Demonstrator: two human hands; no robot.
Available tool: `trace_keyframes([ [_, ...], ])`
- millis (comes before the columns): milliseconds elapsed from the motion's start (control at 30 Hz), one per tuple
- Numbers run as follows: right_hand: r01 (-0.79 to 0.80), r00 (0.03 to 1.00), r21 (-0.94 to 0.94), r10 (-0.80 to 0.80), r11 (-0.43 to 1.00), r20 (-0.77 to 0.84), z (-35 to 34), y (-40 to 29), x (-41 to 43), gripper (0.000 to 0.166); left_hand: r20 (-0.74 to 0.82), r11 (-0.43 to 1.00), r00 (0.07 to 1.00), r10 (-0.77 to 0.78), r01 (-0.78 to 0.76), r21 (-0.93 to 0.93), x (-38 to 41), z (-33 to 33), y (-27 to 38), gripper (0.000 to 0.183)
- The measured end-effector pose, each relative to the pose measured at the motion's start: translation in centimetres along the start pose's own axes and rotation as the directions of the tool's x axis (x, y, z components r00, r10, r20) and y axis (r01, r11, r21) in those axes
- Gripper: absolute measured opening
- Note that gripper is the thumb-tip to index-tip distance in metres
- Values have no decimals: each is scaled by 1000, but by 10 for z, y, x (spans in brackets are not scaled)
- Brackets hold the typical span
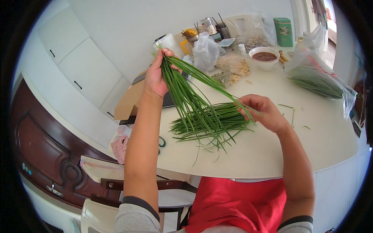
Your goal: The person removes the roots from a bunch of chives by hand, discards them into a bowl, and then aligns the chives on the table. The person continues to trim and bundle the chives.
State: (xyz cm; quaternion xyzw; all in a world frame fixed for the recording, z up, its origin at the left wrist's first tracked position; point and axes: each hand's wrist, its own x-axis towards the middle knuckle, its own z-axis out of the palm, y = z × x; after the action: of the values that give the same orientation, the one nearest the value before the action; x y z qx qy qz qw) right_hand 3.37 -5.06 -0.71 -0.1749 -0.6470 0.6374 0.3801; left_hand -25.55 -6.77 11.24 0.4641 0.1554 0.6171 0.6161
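Raised above the table, my left hand (159, 74) grips a bunch of long green chives (186, 93) near one end, and the leaves fan downward. My right hand (260, 110) pinches the tips of a few leaves that stretch across from that bunch. Beneath them, a pile of chives (230, 118) lies on the pale table (250, 157). Loose leaf tips hang over the front of the pile. Some small green scraps (293, 113) are scattered right of my right hand.
Dark-handled scissors (162, 141) lie by my left forearm, near a pink cloth (119, 148). A clear plastic bag (317, 75) with more greens sits at right. A white bowl (264, 62) of dark red contents, a green tin (283, 32) and a cardboard box (128, 99) stand farther back.
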Motion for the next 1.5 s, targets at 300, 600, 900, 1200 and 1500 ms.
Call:
trace_keyframes([
  [300, -23, 999, 30, 22, 999, 38, 7, -8, -4, 17, 75, 986, 993, -93, 102, -129, 18, 18, -61, 13],
  [600, -90, 995, 35, 88, 995, 49, 5, -14, -6, 17, 123, 984, 987, -99, 116, -139, 23, 27, -73, 13],
  [900, -128, 990, 107, 120, 986, 78, 3, -10, -5, 15, 123, 969, 984, -129, 151, -196, 20, 26, -80, 13],
  [1200, -53, 998, -91, 51, 994, -32, -2, -1, 0, 11, 80, 981, 988, -128, 138, -133, 15, 27, -89, 14],
  [1500, -81, 968, -428, -31, 900, -249, -38, -15, -7, 12, -55, 987, 997, -45, 36, -154, 16, 7, -69, 13],
])
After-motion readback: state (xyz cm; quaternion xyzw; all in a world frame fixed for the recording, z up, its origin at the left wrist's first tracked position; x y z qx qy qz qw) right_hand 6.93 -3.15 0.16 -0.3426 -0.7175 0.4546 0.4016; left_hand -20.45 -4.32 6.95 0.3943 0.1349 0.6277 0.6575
